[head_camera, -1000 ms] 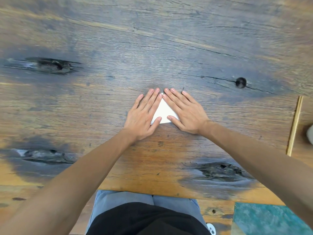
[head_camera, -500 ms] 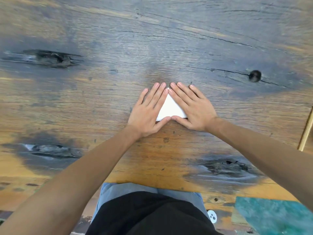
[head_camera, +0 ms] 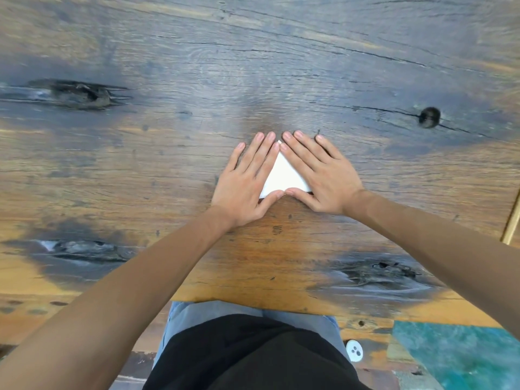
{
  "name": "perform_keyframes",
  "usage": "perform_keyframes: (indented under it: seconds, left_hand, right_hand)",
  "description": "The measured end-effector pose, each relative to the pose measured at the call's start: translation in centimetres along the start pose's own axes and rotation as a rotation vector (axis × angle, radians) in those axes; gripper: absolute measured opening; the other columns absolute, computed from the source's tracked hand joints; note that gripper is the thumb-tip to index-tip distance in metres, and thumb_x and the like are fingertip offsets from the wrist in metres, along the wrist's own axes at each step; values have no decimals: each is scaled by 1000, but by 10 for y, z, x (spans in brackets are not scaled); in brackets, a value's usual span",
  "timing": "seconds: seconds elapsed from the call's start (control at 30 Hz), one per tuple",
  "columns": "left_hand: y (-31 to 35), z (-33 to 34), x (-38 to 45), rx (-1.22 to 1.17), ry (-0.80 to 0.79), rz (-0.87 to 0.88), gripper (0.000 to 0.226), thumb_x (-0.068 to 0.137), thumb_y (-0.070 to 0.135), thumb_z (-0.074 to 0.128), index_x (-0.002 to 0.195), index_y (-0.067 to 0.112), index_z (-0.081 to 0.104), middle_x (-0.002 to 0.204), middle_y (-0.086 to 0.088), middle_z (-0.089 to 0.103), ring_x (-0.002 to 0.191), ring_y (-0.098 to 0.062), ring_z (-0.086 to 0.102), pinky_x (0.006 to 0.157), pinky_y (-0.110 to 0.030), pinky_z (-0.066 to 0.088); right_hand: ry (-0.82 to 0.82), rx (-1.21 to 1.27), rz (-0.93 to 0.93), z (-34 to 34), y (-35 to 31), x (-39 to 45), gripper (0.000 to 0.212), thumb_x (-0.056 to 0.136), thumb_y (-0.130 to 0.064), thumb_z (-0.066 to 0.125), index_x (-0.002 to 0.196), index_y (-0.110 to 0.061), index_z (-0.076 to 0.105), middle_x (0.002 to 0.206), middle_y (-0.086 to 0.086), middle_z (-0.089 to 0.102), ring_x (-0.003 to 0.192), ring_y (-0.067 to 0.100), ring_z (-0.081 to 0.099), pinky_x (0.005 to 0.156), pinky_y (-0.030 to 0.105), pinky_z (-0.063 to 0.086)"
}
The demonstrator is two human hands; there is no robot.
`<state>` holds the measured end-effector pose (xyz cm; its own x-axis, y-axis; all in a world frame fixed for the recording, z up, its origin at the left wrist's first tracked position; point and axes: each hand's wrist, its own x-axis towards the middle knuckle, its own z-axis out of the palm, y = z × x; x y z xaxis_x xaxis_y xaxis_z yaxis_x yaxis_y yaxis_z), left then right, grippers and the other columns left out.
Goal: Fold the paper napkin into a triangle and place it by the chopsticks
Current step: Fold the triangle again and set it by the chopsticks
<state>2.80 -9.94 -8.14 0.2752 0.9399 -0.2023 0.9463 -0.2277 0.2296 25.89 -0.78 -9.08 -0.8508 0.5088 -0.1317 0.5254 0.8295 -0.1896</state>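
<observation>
A white paper napkin (head_camera: 284,175), folded into a triangle, lies flat on the wooden table (head_camera: 253,66) straight in front of me. My left hand (head_camera: 247,178) presses flat on its left side and my right hand (head_camera: 320,175) on its right side. The thumbs meet along its near edge and the fingertips almost touch at its far tip. Only the middle of the napkin shows between the hands. A golden chopstick (head_camera: 512,218) lies at the right edge of the view, well apart from the napkin; the rest is cut off.
The tabletop is dark, weathered wood with knots and a round hole (head_camera: 429,116) at the far right. The table's near edge runs just above my lap. A teal patch of floor (head_camera: 455,356) shows at the lower right.
Both hands stay pressed on the napkin and have slid slightly apart, showing more of the triangle. My view has shifted left, so the chopstick now sits at the right edge.
</observation>
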Motion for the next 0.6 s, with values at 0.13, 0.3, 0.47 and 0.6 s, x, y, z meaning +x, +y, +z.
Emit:
perform_keyframes:
  seconds: [0.13, 0.3, 0.47, 0.6]
  left_hand:
    - [0, -1, 1, -1, 3, 7, 86, 103, 65, 25, 164, 7, 7, 173, -12, 6, 161, -27, 3, 130, -51, 12]
    - [-1, 1, 2, 12, 0, 3, 88, 102, 67, 25, 163, 6, 7, 173, -12, 6, 161, -26, 3, 130, -50, 12]
    - [4, -21, 0, -56, -105, -14, 95, 98, 72, 19, 163, 4, 2, 174, -13, 0, 161, -26, -2, 130, -50, 9]
    - [5, -53, 2, -451, -104, -101, 86, 103, 57, 33, 163, 6, 1, 174, -10, 1, 161, -23, -3, 131, -41, 3]
  right_hand:
    - [-14, 19, -4, -4, -1, 3, 83, 104, -66, 26, 167, -15, 6, 176, 5, 7, 163, 21, 4, 132, 46, 11]
    - [-2, 17, 12, -4, -1, 3, 86, 103, -69, 28, 167, -16, 7, 176, 5, 8, 163, 20, 5, 131, 46, 14]
    - [-98, 134, 29, -26, -5, 3, 87, 102, -69, 28, 167, -15, 4, 176, 4, 5, 163, 18, 2, 132, 47, 12]
    - [26, 533, 284, -50, -16, 0, 75, 105, -49, 45, 164, -12, 18, 171, 6, 26, 159, 21, 24, 129, 45, 25]
